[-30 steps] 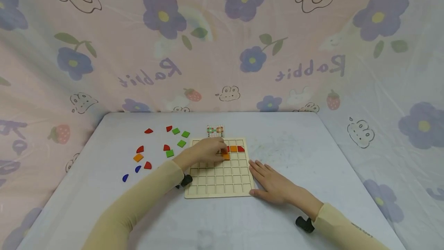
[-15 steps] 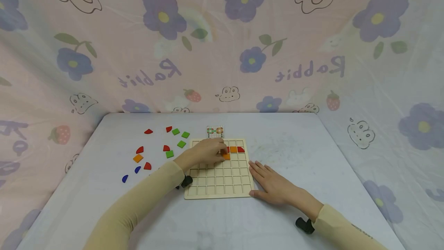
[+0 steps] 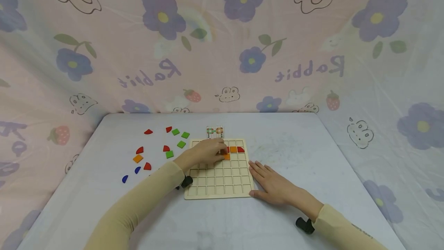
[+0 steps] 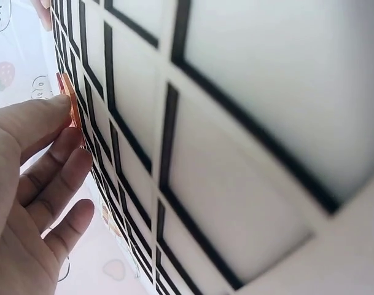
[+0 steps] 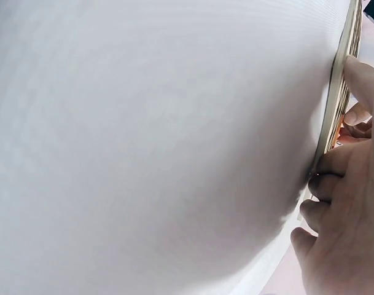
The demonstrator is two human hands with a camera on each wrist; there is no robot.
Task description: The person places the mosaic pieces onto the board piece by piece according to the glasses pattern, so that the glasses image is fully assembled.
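A pale wooden grid board (image 3: 220, 182) lies at the middle of the white table. Over its upper part, my left hand (image 3: 208, 152) pinches an orange square tile (image 3: 227, 157) at a cell in the second row; in the left wrist view the thumb lies against this orange tile (image 4: 75, 110). Just above are another orange square (image 3: 233, 149) and a red quarter-circle tile (image 3: 241, 149), set in cells, with a second red piece partly hidden by the fingers. My right hand (image 3: 272, 183) rests flat with extended fingers touching the board's right edge.
Left of the board lie loose tiles: several green squares (image 3: 181, 144), several red quarter circles (image 3: 147, 166), an orange square (image 3: 138, 159) and blue pieces (image 3: 125, 179). A small pattern card (image 3: 215, 131) sits behind the board. Printed cloth (image 3: 222, 65) surrounds the table.
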